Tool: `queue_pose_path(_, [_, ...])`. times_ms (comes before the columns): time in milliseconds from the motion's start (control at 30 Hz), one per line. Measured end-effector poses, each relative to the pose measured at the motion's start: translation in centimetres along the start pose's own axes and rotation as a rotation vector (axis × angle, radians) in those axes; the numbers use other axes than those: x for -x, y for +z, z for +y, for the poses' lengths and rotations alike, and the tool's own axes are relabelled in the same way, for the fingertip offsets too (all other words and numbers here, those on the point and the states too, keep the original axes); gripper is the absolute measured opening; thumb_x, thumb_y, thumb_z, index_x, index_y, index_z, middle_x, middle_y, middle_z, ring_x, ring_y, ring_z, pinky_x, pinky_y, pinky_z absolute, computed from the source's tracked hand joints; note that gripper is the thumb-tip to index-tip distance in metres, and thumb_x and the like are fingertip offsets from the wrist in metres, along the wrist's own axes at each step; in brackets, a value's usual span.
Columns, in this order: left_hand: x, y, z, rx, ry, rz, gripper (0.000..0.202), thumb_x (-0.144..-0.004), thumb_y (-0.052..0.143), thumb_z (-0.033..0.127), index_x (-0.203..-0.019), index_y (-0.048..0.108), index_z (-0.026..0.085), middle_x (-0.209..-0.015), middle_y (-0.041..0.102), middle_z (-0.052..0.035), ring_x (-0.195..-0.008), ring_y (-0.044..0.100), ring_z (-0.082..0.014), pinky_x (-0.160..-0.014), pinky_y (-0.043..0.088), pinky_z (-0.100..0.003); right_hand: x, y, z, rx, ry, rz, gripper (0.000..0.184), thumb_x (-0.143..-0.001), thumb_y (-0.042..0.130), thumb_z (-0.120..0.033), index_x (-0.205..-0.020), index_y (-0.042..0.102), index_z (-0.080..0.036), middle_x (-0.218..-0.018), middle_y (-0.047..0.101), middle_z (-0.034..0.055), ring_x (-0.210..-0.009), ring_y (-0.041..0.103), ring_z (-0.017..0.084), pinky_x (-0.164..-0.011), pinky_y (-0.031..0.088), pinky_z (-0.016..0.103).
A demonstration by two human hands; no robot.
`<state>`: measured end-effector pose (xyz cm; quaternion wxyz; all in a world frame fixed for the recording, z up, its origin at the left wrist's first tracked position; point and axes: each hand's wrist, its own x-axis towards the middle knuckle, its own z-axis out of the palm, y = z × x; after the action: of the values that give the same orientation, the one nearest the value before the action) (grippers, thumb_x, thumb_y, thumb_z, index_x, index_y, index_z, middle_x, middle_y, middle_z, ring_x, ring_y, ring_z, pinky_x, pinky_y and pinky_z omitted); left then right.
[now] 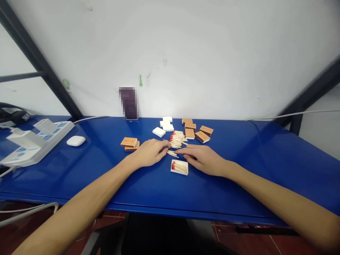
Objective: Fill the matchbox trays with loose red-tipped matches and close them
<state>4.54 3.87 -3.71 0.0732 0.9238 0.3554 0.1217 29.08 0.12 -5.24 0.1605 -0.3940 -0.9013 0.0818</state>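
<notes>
My left hand (151, 152) is closed, with thumb and fingertips at one end of a few matches (173, 153); the heads of these are hidden by the fingers. My right hand (204, 157) reaches in from the other side. Its index finger is stretched out and touches the same matches, while the thumb stays apart. Just beyond the fingers lies a loose pile of red-headed matches (178, 139). Nearer me, a white matchbox tray (185, 173) holds several matches with their heads to the left.
Several orange matchbox sleeves (202, 136) lie behind my right hand, and two matchboxes (129, 142) are stacked at left. White trays (158, 132) lie near the wall. A white earbud case (75, 141) and a power strip (34, 152) sit left; a blurred upright phone-like object (129, 103) leans on the wall.
</notes>
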Motion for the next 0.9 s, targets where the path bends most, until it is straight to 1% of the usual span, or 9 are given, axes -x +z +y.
queue_pose_path(133, [-0.05,0.04,-0.01,-0.012,-0.030,0.013,0.023,-0.096,0.042,0.027,-0.102,0.062,0.019,-0.077,0.066,-0.0020,-0.063,0.057,-0.0142,-0.062,0.037,-0.026,0.01,0.00,0.02,-0.002,-0.008,-0.003,0.037,-0.097,0.041,-0.021,-0.129,0.060,-0.026,-0.107,0.070,0.0074,-0.089,0.066,0.020,-0.075,0.053,0.033])
queue_pose_path(267, [-0.07,0.07,-0.08,-0.014,-0.015,0.016,0.020,-0.095,0.042,0.026,-0.094,0.062,0.020,-0.076,0.065,-0.0006,-0.062,0.056,-0.0133,-0.061,0.035,-0.025,-0.01,0.05,0.04,0.001,-0.004,-0.005,0.038,-0.097,0.042,-0.020,-0.129,0.060,-0.026,-0.108,0.070,0.0077,-0.091,0.067,0.021,-0.077,0.053,0.034])
queue_pose_path(500, [-0.01,-0.10,0.11,-0.015,-0.042,0.008,0.019,-0.093,0.044,0.029,-0.090,0.060,0.020,-0.074,0.065,-0.0004,-0.060,0.055,-0.0134,-0.057,0.033,-0.025,0.00,0.02,-0.02,0.002,0.000,-0.006,0.038,-0.097,0.042,-0.020,-0.130,0.059,-0.024,-0.111,0.069,0.0082,-0.097,0.066,0.022,-0.082,0.053,0.037])
queue_pose_path(667, [0.01,0.02,0.02,-0.022,-0.039,0.001,0.017,-0.093,0.045,0.030,-0.089,0.058,0.021,-0.073,0.064,0.0009,-0.059,0.055,-0.0135,-0.056,0.031,-0.026,-0.06,-0.04,-0.06,0.009,0.007,-0.008,0.038,-0.096,0.042,-0.020,-0.129,0.059,-0.024,-0.111,0.070,0.0079,-0.095,0.067,0.022,-0.079,0.054,0.036])
queue_pose_path(900, [-0.01,0.04,-0.16,-0.039,-0.029,-0.023,0.019,-0.096,0.043,0.031,-0.092,0.058,0.020,-0.075,0.065,-0.0001,-0.062,0.057,-0.0152,-0.058,0.032,-0.026,-0.03,-0.16,-0.24,0.013,0.016,-0.010,0.038,-0.096,0.042,-0.020,-0.130,0.059,-0.024,-0.110,0.070,0.0079,-0.094,0.067,0.021,-0.078,0.054,0.035])
